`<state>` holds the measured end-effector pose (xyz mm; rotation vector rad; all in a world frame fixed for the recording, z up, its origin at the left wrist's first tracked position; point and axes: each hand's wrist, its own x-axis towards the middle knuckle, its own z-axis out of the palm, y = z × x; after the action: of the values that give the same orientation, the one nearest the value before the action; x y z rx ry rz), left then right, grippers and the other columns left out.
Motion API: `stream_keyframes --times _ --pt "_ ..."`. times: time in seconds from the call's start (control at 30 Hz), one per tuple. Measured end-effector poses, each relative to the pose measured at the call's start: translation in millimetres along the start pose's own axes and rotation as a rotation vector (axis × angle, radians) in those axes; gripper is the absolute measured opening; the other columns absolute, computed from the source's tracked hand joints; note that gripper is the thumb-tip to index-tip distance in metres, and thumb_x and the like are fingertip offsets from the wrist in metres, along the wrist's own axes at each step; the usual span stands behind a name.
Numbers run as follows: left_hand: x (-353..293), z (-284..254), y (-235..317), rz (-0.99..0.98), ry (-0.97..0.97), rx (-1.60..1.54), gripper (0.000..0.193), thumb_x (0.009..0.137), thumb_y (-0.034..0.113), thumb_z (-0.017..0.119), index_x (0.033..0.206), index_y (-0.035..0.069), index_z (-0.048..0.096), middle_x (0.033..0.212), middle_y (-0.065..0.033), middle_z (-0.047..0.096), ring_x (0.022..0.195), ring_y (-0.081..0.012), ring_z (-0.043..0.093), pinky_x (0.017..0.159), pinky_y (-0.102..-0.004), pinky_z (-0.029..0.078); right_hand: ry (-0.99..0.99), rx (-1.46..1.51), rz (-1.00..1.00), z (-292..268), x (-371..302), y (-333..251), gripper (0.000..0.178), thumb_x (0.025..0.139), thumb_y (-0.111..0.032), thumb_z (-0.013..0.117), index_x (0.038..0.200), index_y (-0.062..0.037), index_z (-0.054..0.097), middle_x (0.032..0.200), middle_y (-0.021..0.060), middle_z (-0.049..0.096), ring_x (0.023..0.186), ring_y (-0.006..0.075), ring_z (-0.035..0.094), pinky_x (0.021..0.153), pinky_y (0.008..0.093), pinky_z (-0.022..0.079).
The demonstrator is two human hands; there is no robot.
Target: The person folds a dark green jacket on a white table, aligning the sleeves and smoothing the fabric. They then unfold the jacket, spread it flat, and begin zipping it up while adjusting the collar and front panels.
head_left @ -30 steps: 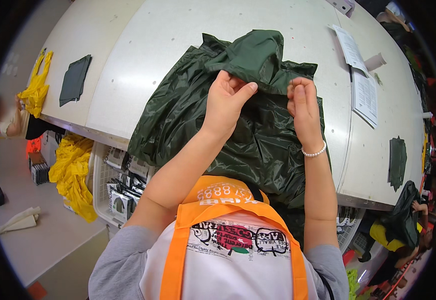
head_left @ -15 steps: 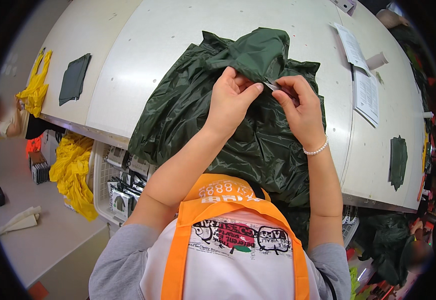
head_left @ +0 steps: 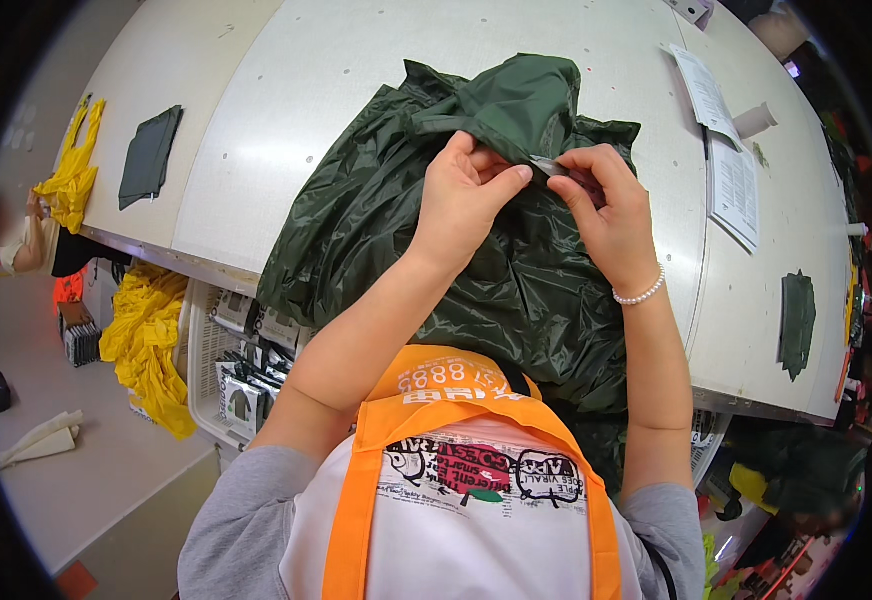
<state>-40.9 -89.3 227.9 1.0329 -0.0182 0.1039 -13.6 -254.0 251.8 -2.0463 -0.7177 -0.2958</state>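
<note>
Left fingers: pinching dark green fabric!
Right fingers: gripping a small silvery piece just alongside!
Table: fabric bunched across it.

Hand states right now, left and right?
Left hand: closed, pinching an edge of the glossy dark green fabric.
Right hand: closed, thumb and forefinger pinching a small whitish piece at that edge; its kind can't be told.

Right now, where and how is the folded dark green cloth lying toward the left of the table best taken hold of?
Probably by its right-hand edge, coming in low from the right: the folded cloth lies flat, that edge is long and fairly straight, and table surface shows beside it.
</note>
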Motion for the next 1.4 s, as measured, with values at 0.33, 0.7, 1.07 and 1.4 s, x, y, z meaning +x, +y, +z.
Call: stream_keyframes --times 0.33,0.7,1.07,1.4 --pt "-3 -5 -11 -0.069 0.041 -0.027 0.040 0.082 -0.003 0.061 0.119 0.000 0.048 0.107 -0.0090 0.061 0.094 -0.0150 0.060 0.082 -0.0285 0.049 0.185 0.184 0.234 -10 -19 31 0.020 0.082 -0.007 0.069 0.099 -0.0018 0.060 0.085 0.0026 0.062 0.075 0.0077 0.058 0.066 0.0209 0.047" --pt "-70 -73 -88 -0.621 0.297 -0.027 0.026 0.089 0.021 0.062 0.109 0.007 0.056 0.098 -0.0022 0.064 0.078 -0.0117 0.062 0.064 -0.0260 0.050 0.279 -0.784 1.066 -152 -234 327 0.028 0.083 -0.028 0.066 0.096 -0.0031 0.061 0.088 0.0162 0.065 0.082 0.0310 0.063 0.075 0.0394 0.049" --pt "-68 -52 -84 -0.510 0.299 0.269 0.018 0.084 0.010 0.062 0.101 0.003 0.058 0.083 -0.0021 0.066 0.062 -0.0089 0.060 0.049 -0.0214 0.047 -0.112 0.084 -0.144 3 -11 64 0.029 0.083 -0.003 0.060 0.112 -0.0029 0.059 0.106 0.0147 0.062 0.091 0.0283 0.063 0.081 0.0349 0.050" --pt "-16 4 -35 -0.255 0.104 0.389 0.017 0.085 0.006 0.062 0.098 -0.002 0.056 0.085 -0.0065 0.064 0.074 -0.0096 0.062 0.058 -0.0223 0.051 -1.039 0.712 0.775 131 -3 139 0.023 0.090 -0.019 0.054 0.097 -0.0001 0.065 0.098 0.0152 0.066 0.080 0.0264 0.065 0.072 0.0355 0.050"
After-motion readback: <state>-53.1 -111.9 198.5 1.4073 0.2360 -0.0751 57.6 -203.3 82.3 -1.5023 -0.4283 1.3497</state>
